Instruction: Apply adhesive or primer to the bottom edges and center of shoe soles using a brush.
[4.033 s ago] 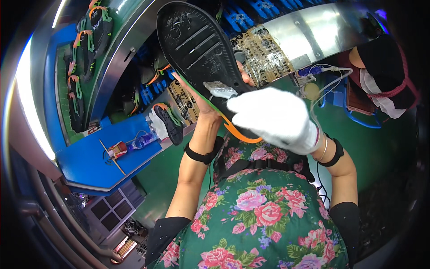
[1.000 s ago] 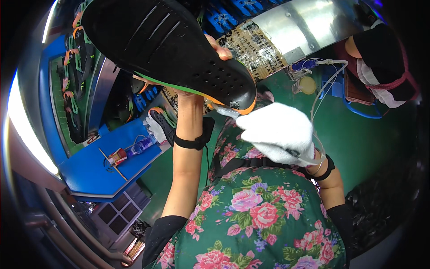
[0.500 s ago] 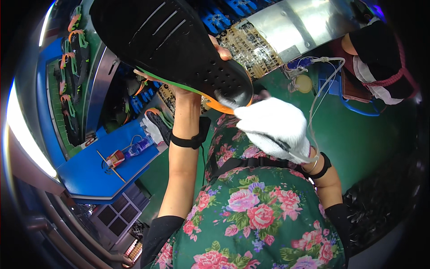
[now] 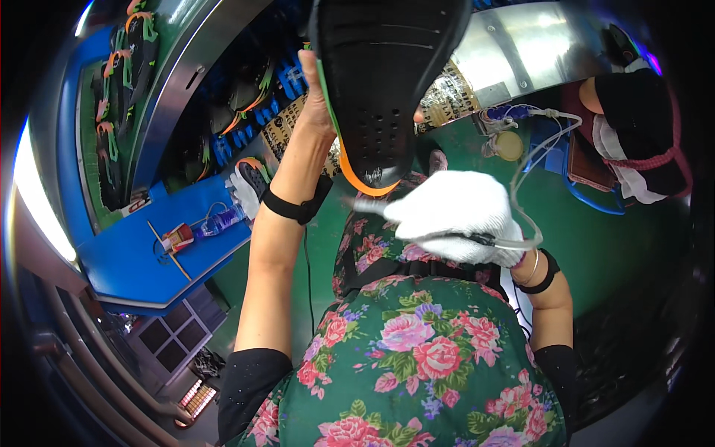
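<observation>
**Black sole (image 4: 383,89) points heel down in my bare left hand (image 4: 319,108)**

At far left, black shoe pieces (image 4: 139,56) trimmed in orange and green crowd a rack, overlapping too closely to count. Next to them, a blue table (image 4: 123,270) bears one plastic bottle (image 4: 222,222), one red-and-white container (image 4: 179,238) and one thin stick (image 4: 177,264), with one further shoe piece (image 4: 253,179) at its upper right corner.

In the middle, my left hand grasps the lone sole by both sides, the palm along its left edge and one fingertip showing at its right. The sole is held up in front of me, its long axis close to upright and its upper end leaning slightly right. The narrow, orange-rimmed heel points down toward my floral apron (image 4: 432,357); the broad end runs out of view at the top.

To the right, my right hand (image 4: 458,216), in one white glove, is clenched around one slim tool (image 4: 366,207). Its blurred tip points left, just below the heel; whether they touch, I cannot tell. One clear tube (image 4: 514,243) curves out beside the glove.

Farther right are one round container (image 4: 510,145), one blue-framed seat (image 4: 592,167) and part of one other person (image 4: 633,112).
</observation>
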### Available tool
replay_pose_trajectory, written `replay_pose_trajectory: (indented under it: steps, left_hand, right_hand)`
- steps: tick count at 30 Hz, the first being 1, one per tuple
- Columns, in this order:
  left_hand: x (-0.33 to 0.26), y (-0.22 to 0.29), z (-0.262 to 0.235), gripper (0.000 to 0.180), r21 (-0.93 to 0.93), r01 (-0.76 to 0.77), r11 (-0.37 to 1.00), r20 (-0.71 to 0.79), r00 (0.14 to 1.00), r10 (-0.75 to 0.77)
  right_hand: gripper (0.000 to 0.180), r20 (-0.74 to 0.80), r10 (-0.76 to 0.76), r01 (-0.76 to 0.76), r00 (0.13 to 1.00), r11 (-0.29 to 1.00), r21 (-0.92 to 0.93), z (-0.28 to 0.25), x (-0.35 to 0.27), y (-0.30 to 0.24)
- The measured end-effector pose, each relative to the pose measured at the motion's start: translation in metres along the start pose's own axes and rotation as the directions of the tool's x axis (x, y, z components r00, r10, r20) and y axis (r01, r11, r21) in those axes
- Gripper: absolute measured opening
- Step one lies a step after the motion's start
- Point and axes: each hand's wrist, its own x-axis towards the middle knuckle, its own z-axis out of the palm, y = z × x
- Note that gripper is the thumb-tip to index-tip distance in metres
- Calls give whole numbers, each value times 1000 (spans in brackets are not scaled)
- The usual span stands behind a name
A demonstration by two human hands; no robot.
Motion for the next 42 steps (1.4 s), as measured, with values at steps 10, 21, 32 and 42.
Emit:
replay_pose_trajectory:
  steps: [10,21,32,42]
  left_hand:
    - [-14,8,23,118,199,479,855,-370,845,-387]
    - [-38,-48,0,56,-329,27,944,-591,773,-228]
    - [-91,-61,14,48,-66,265,962,-514,817,-261]
    - [-85,-68,52,85,-642,-34,766,-181,977,-108]
  right_hand:
    - [27,134,-52,53,990,999,-8,-4,9,10]
    - [22,-327,195,-206,925,979,2,-35,34,3]
    - [29,-133,8,-53,991,939,-341,-36,44,-15]
    - [28,-251,-16,-75,968,934,-348,-50,62,-45]
